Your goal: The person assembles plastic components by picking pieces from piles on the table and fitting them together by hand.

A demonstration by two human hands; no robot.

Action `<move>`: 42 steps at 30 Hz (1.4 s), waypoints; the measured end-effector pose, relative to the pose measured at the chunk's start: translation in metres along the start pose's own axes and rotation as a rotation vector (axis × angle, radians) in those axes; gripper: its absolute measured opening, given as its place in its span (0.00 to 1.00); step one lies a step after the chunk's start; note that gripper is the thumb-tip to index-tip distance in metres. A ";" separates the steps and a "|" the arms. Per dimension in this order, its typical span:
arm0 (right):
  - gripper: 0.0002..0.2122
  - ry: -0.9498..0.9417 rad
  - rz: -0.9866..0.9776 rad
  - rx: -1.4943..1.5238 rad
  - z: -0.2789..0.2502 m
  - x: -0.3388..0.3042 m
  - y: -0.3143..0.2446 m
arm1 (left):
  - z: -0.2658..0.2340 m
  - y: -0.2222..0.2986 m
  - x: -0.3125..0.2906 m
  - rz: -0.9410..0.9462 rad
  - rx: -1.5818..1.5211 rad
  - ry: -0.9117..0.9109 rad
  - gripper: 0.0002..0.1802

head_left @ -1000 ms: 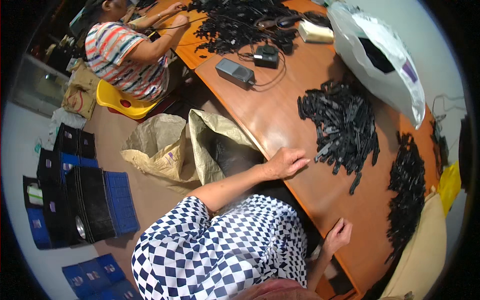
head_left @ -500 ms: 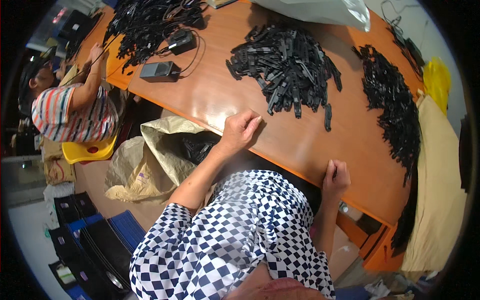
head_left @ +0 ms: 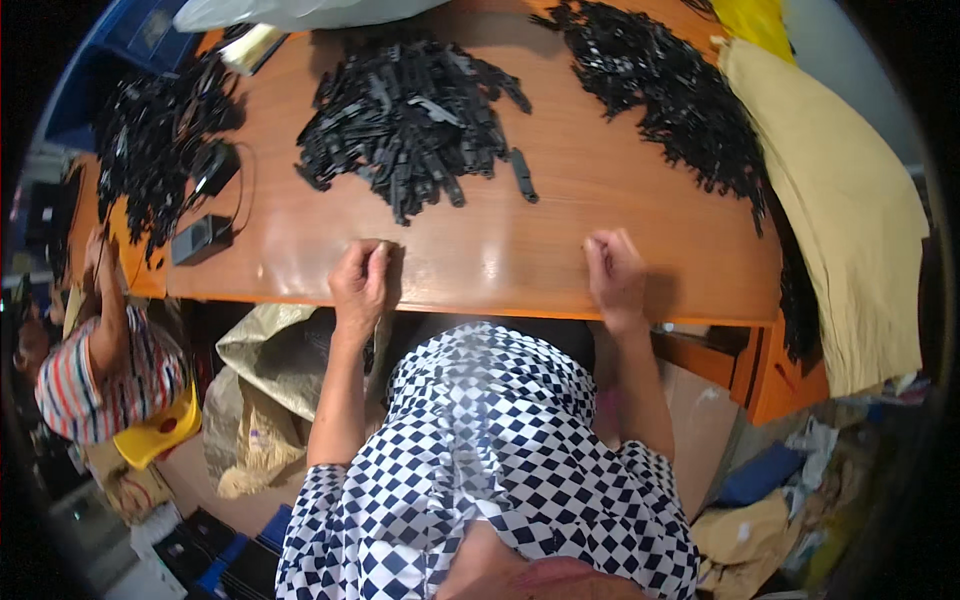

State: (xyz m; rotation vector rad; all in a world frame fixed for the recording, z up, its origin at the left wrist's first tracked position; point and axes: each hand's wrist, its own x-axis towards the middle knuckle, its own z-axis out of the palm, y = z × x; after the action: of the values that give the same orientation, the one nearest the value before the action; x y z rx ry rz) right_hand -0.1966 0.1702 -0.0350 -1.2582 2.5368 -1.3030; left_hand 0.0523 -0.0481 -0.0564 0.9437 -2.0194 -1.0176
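My left hand (head_left: pixel 361 282) is a loose fist resting on the front part of the brown table (head_left: pixel 520 255), thumb side up. Across from it my right hand (head_left: pixel 616 275), also closed, is over the tabletop near the front edge and slightly blurred. Nothing shows in either fist. Beyond my hands lies a heap of dark, slim plastic parts (head_left: pixel 405 120). One similar part (head_left: pixel 523 176) lies at the heap's right side, close to it. Both hands are apart from the heap.
A second dark heap (head_left: pixel 665 95) lies at the back right, beside tan sheeting (head_left: pixel 830 200). Black parts (head_left: pixel 150 150) and a small black box with a cable (head_left: pixel 202 240) are at left. A co-worker in a striped shirt (head_left: pixel 110 370) sits far left. An open sack (head_left: pixel 260 370) stands below the table.
The view has swung to the right, so the table edge now runs nearly level. My right hand has moved forward over the tabletop. Both hands stay closed.
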 end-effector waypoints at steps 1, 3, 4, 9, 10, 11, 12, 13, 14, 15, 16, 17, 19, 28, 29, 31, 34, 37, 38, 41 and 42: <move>0.03 0.015 0.015 -0.013 -0.006 0.009 0.006 | 0.001 -0.003 0.000 0.011 -0.011 0.011 0.05; 0.02 0.110 -0.141 -0.198 -0.025 0.034 0.024 | -0.003 0.000 -0.002 0.036 0.030 -0.008 0.04; 0.03 0.116 -0.160 -0.272 -0.036 0.047 0.033 | -0.003 0.001 -0.002 0.042 0.026 -0.011 0.04; 0.16 0.036 -0.355 -0.739 -0.066 0.118 0.073 | -0.003 0.020 0.000 0.031 0.074 -0.017 0.04; 0.18 -0.022 -0.397 -0.824 -0.069 0.129 0.077 | -0.003 0.018 0.000 0.043 0.084 -0.019 0.03; 0.17 -0.084 -0.435 -0.891 -0.072 0.138 0.087 | -0.003 0.018 0.001 0.047 0.100 -0.028 0.04; 0.12 -0.153 -0.445 -0.908 -0.073 0.146 0.083 | -0.003 0.019 0.002 0.061 0.115 -0.044 0.02; 0.10 -0.185 -0.513 -0.928 -0.074 0.155 0.087 | -0.001 0.022 0.007 0.150 0.123 -0.034 0.01; 0.08 -0.214 -0.578 -0.949 -0.073 0.163 0.091 | 0.000 0.029 0.012 0.240 0.128 -0.028 0.02; 0.08 -0.239 -0.634 -0.969 -0.070 0.169 0.091 | 0.002 0.038 0.017 0.251 0.163 -0.036 0.04; 0.08 -0.260 -0.688 -0.993 -0.071 0.174 0.089 | 0.005 0.046 0.021 0.266 0.185 -0.037 0.06; 0.08 -0.295 -0.679 -0.953 -0.071 0.178 0.090 | 0.009 0.058 0.029 0.365 0.216 -0.075 0.07; 0.09 -0.264 -0.595 -0.734 -0.066 0.171 0.077 | 0.023 0.081 0.048 0.560 0.255 -0.170 0.09; 0.06 -0.439 0.200 0.060 -0.050 0.097 0.060 | 0.112 0.114 0.123 1.171 0.881 -0.806 0.14; 0.06 -0.434 0.208 0.055 -0.053 0.094 0.059 | 0.115 0.110 0.126 1.236 0.879 -0.799 0.11; 0.06 -0.300 -0.141 -0.074 -0.063 0.088 0.054 | 0.111 0.124 0.127 1.251 0.918 -0.847 0.10; 0.05 -0.203 -0.259 -0.421 -0.070 0.080 0.041 | 0.113 0.118 0.127 1.314 0.902 -0.814 0.08; 0.07 -0.186 -0.180 -0.569 -0.069 0.072 0.035 | 0.117 0.115 0.123 1.148 0.851 -0.771 0.10; 0.07 -0.186 -0.179 -0.567 -0.065 0.070 0.032 | 0.117 0.115 0.122 0.998 0.621 -0.725 0.10; 0.09 -0.086 0.012 -0.022 -0.039 0.061 0.019 | 0.123 0.106 0.110 0.459 0.101 -0.696 0.11; 0.09 -0.121 0.201 0.350 -0.024 0.056 0.011 | 0.121 0.100 0.102 0.062 -0.182 -0.677 0.12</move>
State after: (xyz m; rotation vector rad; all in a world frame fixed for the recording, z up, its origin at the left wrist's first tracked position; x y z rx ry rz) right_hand -0.2493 0.1525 -0.0093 -0.9548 2.1641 -1.4876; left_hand -0.1270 -0.0459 -0.0023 0.4621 -2.4057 -1.6089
